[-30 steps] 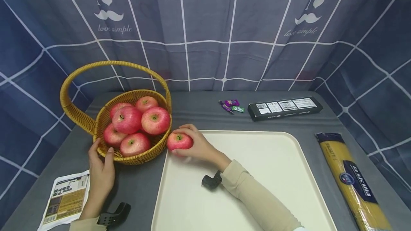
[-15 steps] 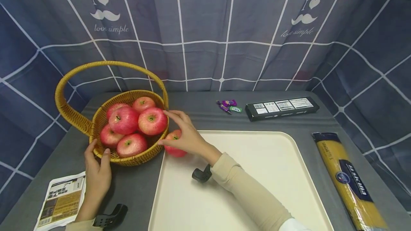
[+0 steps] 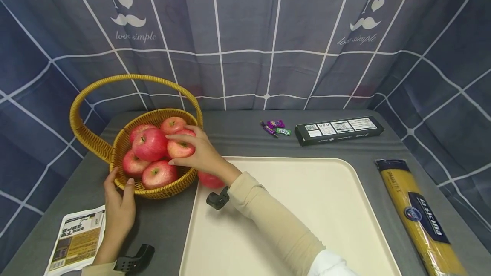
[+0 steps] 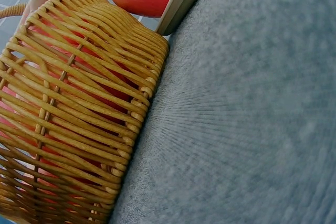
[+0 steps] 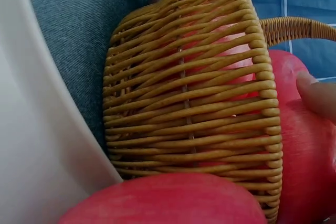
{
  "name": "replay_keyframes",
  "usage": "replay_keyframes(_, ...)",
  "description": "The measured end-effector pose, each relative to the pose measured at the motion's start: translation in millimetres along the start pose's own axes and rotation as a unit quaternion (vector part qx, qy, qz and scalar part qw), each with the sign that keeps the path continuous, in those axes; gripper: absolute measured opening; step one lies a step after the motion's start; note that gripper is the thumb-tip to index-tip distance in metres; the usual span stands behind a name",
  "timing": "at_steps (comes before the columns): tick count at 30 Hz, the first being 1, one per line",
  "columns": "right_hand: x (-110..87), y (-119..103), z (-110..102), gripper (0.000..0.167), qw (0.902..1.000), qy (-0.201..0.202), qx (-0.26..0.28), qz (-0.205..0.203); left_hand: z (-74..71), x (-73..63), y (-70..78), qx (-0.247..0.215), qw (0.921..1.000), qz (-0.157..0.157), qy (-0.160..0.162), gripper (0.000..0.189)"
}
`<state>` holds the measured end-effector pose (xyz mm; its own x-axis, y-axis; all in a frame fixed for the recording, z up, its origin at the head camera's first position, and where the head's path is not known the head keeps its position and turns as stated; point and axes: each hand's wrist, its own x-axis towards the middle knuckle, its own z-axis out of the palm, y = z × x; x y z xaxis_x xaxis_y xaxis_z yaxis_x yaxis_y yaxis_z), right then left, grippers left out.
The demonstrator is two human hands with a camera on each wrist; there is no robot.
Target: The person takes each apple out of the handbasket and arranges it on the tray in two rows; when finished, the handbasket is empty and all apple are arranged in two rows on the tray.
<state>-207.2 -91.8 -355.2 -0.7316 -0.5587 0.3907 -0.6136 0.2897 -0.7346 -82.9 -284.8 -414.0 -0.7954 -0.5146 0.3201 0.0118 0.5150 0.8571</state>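
Note:
A wicker basket (image 3: 163,191) with a tall handle holds several red apples (image 3: 149,144). My left hand (image 3: 119,210) grips its near-left rim, thumb on the inside. At the basket's right side, my right hand (image 3: 207,156) curls round an apple (image 3: 179,149) among the others. The right wrist view has the thumb (image 5: 319,97) against this apple (image 5: 304,150). Another apple (image 3: 210,180) rests on the corner of a cream tray (image 3: 299,208), partly hidden under my right wrist. In the left wrist view, woven basket wall (image 4: 79,98) fills the left side.
A bag of spaghetti (image 3: 414,208) lies right of the tray. Behind it are a black box (image 3: 339,130) and several small wrapped candies (image 3: 274,127). A white and brown packet (image 3: 78,237) lies at the near left. A checked curtain (image 3: 245,54) closes off the back.
My right hand has let go of the apple on the tray corner, moved left to the basket and closed round an apple there. The left hand stays on the rim.

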Motion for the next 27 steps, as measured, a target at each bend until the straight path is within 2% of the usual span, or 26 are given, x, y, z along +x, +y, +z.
replay_keyframes(5,-5.6,2,-12,0.053,0.9998,0.014,0.006,-0.012,2.6,1.1,1.3,-0.006,0.9999,0.013,-0.005,0.052)
replay_keyframes(11,-22.0,8,-42,0.049,0.9992,0.023,0.03,0.013,3.3,2.3,3.9,0.0,0.9999,0.012,-0.009,0.052)
replay_keyframes(20,-66.8,50,-90,0.05,0.996,0.039,0.033,0.074,3.0,0.3,2.8,-0.003,0.9999,0.009,-0.004,0.052)
replay_keyframes(27,-100.9,74,-111,0.049,0.9928,0.004,-0.006,0.12,-1.6,-1.2,1.0,0.005,0.9999,0.011,0.003,0.051)
